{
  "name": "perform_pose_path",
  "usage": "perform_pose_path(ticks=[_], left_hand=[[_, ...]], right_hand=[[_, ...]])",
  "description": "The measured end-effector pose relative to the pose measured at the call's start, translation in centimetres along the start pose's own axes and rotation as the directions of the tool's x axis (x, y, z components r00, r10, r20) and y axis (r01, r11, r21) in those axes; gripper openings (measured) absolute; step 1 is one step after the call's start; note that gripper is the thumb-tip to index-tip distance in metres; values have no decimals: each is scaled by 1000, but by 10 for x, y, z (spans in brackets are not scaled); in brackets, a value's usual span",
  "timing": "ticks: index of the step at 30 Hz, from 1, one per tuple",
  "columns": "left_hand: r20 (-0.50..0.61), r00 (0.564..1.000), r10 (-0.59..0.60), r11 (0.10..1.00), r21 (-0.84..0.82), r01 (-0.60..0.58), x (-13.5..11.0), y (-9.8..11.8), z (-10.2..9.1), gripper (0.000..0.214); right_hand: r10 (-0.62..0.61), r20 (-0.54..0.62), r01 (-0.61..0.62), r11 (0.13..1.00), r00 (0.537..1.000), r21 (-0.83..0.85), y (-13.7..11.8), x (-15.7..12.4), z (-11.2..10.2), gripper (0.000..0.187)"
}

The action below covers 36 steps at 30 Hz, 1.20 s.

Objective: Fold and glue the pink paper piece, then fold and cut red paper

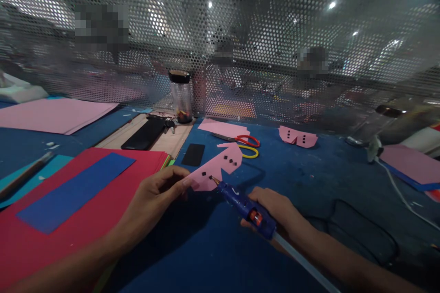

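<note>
Between the thumb and fingers of my left hand [160, 197] is the left end of a pink paper cutout [209, 168], held tilted above the table. Several small black squares sit on the cutout, and a notch is cut in its lower edge. My right hand [271, 203] is wrapped around a blue glue gun [244, 203] with a glue stick [302, 258] coming out of its back. The gun's nozzle touches or nearly touches the cutout beside one black square. Just behind the cutout lie scissors [252, 141] with red and yellow handles and a black paper piece [194, 154].
A similar pink cutout [297, 137] stands at the back right. Left are red sheets [85, 183], a blue strip [77, 192], a phone [146, 132] and pink sheets [55, 114]. A jar [181, 98] stands by the perforated metal screen [261, 32]. A cable [364, 224] lies right.
</note>
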<state>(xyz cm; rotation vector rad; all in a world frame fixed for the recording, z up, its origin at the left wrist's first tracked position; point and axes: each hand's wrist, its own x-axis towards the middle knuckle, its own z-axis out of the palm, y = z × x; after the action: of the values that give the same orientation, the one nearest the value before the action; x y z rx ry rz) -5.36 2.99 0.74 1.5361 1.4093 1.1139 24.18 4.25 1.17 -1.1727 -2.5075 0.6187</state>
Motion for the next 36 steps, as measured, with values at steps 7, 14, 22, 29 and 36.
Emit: perform_pose_path(ticks=[7, 14, 22, 29, 36], left_hand=[[1, 1000, -1, 1000, -8, 1, 1, 0, 0, 26], [15, 1000, 6, 1000, -20, -6, 0, 1, 0, 23], [19, 1000, 11, 1000, -22, -10, 0, 2, 0, 23], [21, 999, 27, 999, -44, -26, 1, 2, 1, 23], [27, 999, 23, 999, -29, -22, 0, 4, 1, 23]], right_hand=[[-80, -66, 77, 996, 995, -53, 8, -3, 9, 18], [-107, -68, 104, 994, 992, -45, 8, -4, 7, 17], [-95, -51, 93, 995, 994, -27, 7, -4, 8, 26], [-102, -64, 98, 993, 993, -58, 13, -4, 14, 23], [-120, -86, 113, 991, 989, -76, 15, -5, 16, 20]])
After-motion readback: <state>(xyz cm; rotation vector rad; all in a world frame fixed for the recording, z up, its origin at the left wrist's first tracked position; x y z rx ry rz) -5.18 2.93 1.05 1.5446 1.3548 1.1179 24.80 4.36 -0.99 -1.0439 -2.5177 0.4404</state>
